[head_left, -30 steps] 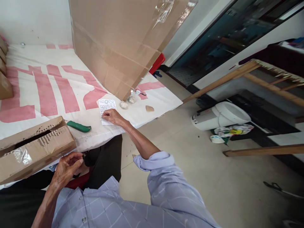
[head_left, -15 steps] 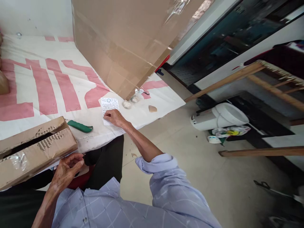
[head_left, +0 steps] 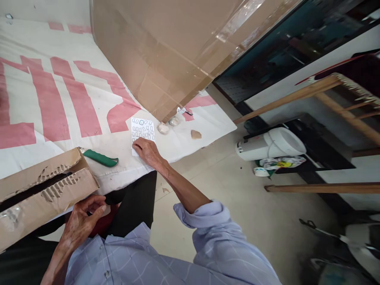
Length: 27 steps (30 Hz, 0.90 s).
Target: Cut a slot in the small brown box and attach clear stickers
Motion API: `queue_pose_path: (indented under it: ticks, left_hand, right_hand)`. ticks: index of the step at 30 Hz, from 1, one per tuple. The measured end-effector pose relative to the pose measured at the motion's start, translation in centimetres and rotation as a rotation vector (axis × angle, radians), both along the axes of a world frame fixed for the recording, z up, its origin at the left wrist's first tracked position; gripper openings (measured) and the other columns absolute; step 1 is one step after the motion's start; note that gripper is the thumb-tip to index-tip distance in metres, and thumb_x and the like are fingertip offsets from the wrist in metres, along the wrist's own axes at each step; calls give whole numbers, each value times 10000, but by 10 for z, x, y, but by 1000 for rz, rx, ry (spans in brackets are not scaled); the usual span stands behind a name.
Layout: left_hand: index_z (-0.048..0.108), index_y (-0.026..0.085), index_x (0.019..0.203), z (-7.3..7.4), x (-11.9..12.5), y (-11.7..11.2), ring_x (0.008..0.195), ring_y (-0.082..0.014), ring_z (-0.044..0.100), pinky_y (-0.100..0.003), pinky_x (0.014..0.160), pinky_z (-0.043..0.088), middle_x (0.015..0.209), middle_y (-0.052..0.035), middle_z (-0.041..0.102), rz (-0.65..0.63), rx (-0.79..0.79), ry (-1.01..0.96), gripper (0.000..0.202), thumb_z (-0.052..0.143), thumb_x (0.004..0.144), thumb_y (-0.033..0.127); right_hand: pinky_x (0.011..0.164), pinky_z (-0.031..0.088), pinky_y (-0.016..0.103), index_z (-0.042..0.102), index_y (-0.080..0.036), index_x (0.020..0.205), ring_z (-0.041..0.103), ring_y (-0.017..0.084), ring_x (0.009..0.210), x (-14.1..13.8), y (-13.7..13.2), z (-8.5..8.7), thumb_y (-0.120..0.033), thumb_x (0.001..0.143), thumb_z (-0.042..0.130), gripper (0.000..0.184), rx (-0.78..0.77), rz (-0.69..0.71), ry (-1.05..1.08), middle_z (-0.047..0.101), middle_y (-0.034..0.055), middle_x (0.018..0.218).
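My right hand (head_left: 147, 150) rests on the lower part of a white sheet (head_left: 142, 126) printed with rows of small outlined shapes. Its fingers are bent and pressed together; whatever they may pinch is too small to make out. Below the table edge, my left hand (head_left: 81, 221) is curled beside a torn cardboard box (head_left: 74, 186), thumb toward fingers. A pale flat piece (head_left: 106, 210) shows just past that thumb, its kind unclear. Between box and sheet lies a green utility knife (head_left: 101, 157).
A large taped carton (head_left: 166, 51) stands on the cloth-covered table (head_left: 118, 170). Near its corner are two small clear-wrapped bundles (head_left: 163, 128) and a brown scrap (head_left: 196, 134). Right of the table are a white bucket (head_left: 282, 141) and a wooden frame (head_left: 297, 95).
The view has shifted a little, so the sheet and carton appear farther right. My right hand stays on the sheet. More of the pale piece shows past my left thumb.
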State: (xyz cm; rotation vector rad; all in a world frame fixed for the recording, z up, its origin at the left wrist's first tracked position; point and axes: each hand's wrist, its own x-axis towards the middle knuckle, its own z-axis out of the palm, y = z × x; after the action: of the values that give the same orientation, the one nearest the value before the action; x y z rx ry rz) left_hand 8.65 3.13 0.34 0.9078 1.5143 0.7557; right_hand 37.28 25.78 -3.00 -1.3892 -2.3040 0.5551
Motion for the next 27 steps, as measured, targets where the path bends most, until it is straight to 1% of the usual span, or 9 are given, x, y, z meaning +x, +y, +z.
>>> queue_pose_path:
  ticks: [4, 8, 12, 14, 17, 20, 23, 25, 27]
  left_hand:
    - [877, 214, 989, -3, -1, 0, 855, -294, 807, -423, 865, 668, 874, -96, 851, -8, 6, -1, 434, 871, 736, 567]
    - [857, 198, 986, -6, 4, 2, 846, -283, 803, -390, 801, 651, 872, -95, 836, 19, 31, -47, 444, 862, 727, 559]
    - [837, 187, 965, -2, 8, 6, 798, -272, 789, -374, 759, 626, 821, -77, 817, 16, 66, -70, 433, 849, 694, 524]
    - [834, 188, 952, 1, 10, 5, 807, -280, 790, -378, 759, 623, 822, -80, 821, 6, 103, -55, 420, 847, 696, 521]
    - [842, 192, 945, 5, 10, -3, 830, -277, 787, -379, 787, 624, 849, -89, 834, -3, 180, -37, 419, 849, 709, 537]
    - [853, 193, 969, 5, 9, -17, 809, -259, 776, -361, 773, 614, 854, -90, 835, -9, 227, -29, 431, 851, 721, 545]
    - [857, 190, 972, 9, 7, -31, 816, -262, 782, -360, 774, 614, 859, -96, 838, -14, 269, -1, 414, 847, 735, 530]
    - [856, 189, 974, 17, 5, -39, 824, -266, 788, -365, 791, 619, 860, -96, 838, -22, 299, 28, 383, 834, 755, 503]
    - [855, 191, 979, 30, 3, -48, 829, -267, 791, -368, 804, 624, 863, -93, 837, -19, 341, 64, 347, 815, 783, 475]
  right_hand:
    - [806, 456, 355, 740, -217, 991, 638, 257, 913, -1, -6, -10, -251, 1120, 480, 293, 80, -19, -106, 721, 115, 1002]
    - [830, 469, 365, 730, -213, 1038, 640, 275, 981, -1, -8, -16, -239, 1134, 480, 269, 128, 3, -162, 713, 135, 1069]
    - [858, 486, 382, 721, -219, 1042, 633, 283, 1004, -2, -7, -18, -230, 1128, 485, 252, 161, 32, -181, 714, 141, 1100]
    - [860, 494, 390, 725, -219, 1051, 631, 290, 1012, -3, -8, -19, -224, 1123, 477, 259, 180, 33, -179, 717, 146, 1107]
    - [871, 501, 399, 723, -208, 1086, 634, 303, 1053, -5, -13, -22, -199, 1105, 466, 258, 227, 16, -150, 723, 157, 1126]
    - [875, 505, 392, 709, -205, 1119, 637, 302, 1062, -3, -23, -27, -165, 1074, 460, 256, 277, -22, -98, 730, 152, 1119]
    - [892, 509, 382, 695, -219, 1090, 638, 291, 1049, -1, -32, -31, -143, 1046, 463, 249, 305, -39, -64, 731, 145, 1099]
    - [916, 514, 379, 680, -233, 1029, 642, 288, 1054, 0, -36, -32, -137, 1029, 471, 230, 317, -35, -44, 730, 142, 1082]
    - [930, 522, 379, 659, -245, 973, 647, 287, 1051, 1, -39, -30, -137, 1008, 487, 206, 327, -30, -12, 728, 139, 1060]
